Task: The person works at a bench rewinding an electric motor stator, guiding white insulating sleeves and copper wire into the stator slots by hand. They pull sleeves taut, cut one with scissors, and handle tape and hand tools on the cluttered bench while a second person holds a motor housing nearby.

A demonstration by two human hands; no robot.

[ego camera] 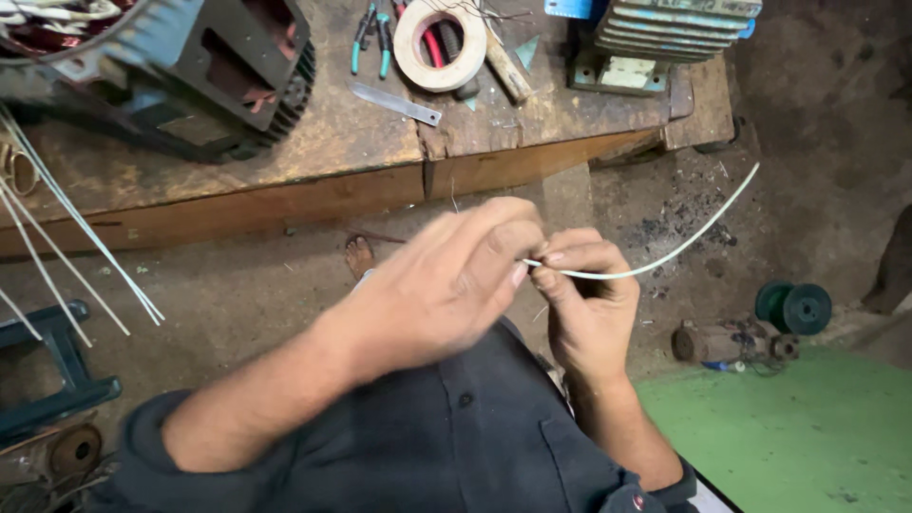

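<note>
My right hand (587, 294) pinches the near end of a thin white sleeve tube (684, 244) that curves up and away to the right. My left hand (446, 285) is closed at the same end, its fingertips meeting those of my right hand; it is slightly blurred. What passes between the fingertips is too small to tell. Both hands hover above the dirt floor in front of a wooden workbench (313, 180).
On the bench sit a dark motor stator housing (180, 66), a roll of white tape (439, 46), pliers (370, 38), a metal blade (394, 103) and a finned blue motor part (665, 33). Several white sleeves (76, 247) hang at left. Green spools (793, 307) lie on the floor.
</note>
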